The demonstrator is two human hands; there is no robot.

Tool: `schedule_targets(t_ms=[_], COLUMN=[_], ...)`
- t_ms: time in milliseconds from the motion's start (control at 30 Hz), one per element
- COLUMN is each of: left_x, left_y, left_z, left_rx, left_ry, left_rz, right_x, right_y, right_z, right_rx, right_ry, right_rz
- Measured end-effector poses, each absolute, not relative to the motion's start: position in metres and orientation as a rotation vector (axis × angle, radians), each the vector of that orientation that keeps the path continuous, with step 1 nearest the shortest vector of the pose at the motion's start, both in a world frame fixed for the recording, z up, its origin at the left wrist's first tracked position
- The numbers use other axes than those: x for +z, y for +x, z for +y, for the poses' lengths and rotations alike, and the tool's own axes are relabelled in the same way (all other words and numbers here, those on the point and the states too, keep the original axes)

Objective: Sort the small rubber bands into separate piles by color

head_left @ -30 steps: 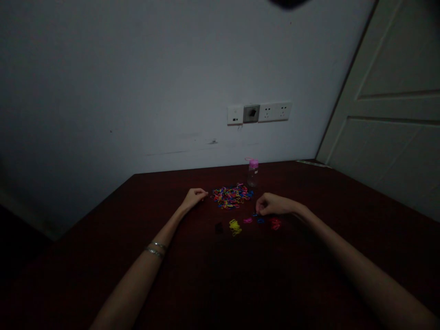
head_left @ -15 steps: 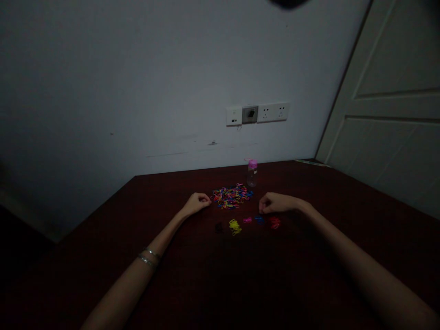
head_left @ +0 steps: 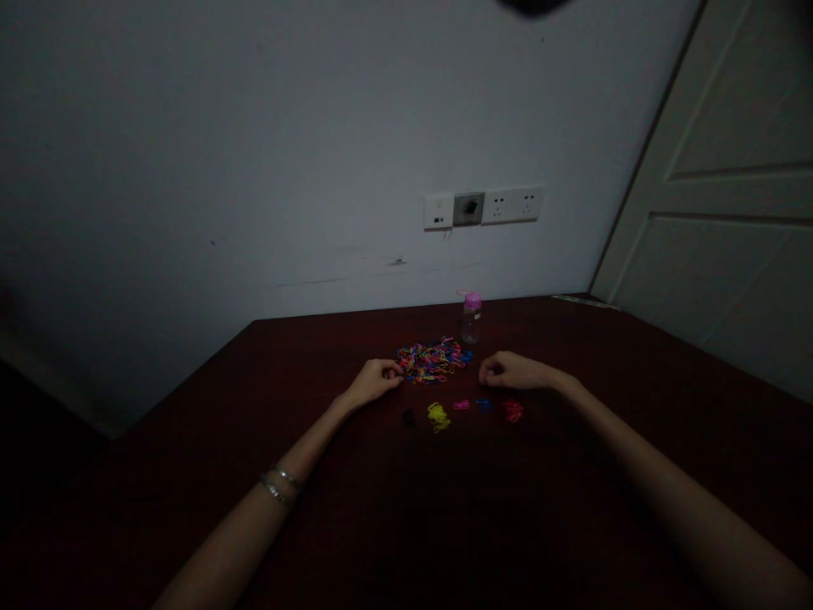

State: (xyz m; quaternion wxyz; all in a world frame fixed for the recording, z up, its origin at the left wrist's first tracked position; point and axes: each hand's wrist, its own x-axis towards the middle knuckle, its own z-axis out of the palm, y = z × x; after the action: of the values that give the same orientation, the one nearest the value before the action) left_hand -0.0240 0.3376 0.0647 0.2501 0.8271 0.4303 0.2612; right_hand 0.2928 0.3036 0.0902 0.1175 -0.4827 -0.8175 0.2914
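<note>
Many small colourful clips lie in a mixed pile [head_left: 435, 360] on the dark red table. My left hand [head_left: 377, 379] touches the pile's left edge, its fingertips close together; whatever they pinch is too small to make out. To the right of the pile, my right hand [head_left: 501, 371] rests with curled fingers, and anything between them is hidden. Nearer to me lies a row of small groups: black [head_left: 409, 417], yellow [head_left: 438, 417], pink [head_left: 461, 405], blue [head_left: 483, 406] and red [head_left: 513, 411]. The blue and red groups are just below my right hand.
Behind the pile stands a clear bottle [head_left: 471, 326] with a pink lid. A pale wall with a socket panel [head_left: 483, 208] rises behind the table [head_left: 356, 525]. At the right is a panelled door [head_left: 730, 254].
The view has shifted slightly. My left hand has moved right, closer to the pile's edge. My right hand has moved a little away from the blue group.
</note>
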Motion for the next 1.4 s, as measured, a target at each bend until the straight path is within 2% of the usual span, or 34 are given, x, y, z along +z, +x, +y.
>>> schedule_targets(t_ms=[633, 1033, 1400], left_x=[0.052, 0.084, 0.090], left_y=[-0.012, -0.005, 0.079], left_z=[0.338, 0.333, 0.275], left_rx=[0.781, 0.897, 0.525], left_ry=[2.314, 2.221, 2.462], left_rz=[1.223, 1.231, 0.809], right_x=[0.091, 0.097, 0.095], right_y=[0.286, 0.287, 0.291], right_z=[0.301, 0.300, 0.303], right_rx=[0.819, 0.795, 0.677], right_ry=[-1.399, -1.395, -1.403], right_rz=[-2.394, -2.386, -2.376])
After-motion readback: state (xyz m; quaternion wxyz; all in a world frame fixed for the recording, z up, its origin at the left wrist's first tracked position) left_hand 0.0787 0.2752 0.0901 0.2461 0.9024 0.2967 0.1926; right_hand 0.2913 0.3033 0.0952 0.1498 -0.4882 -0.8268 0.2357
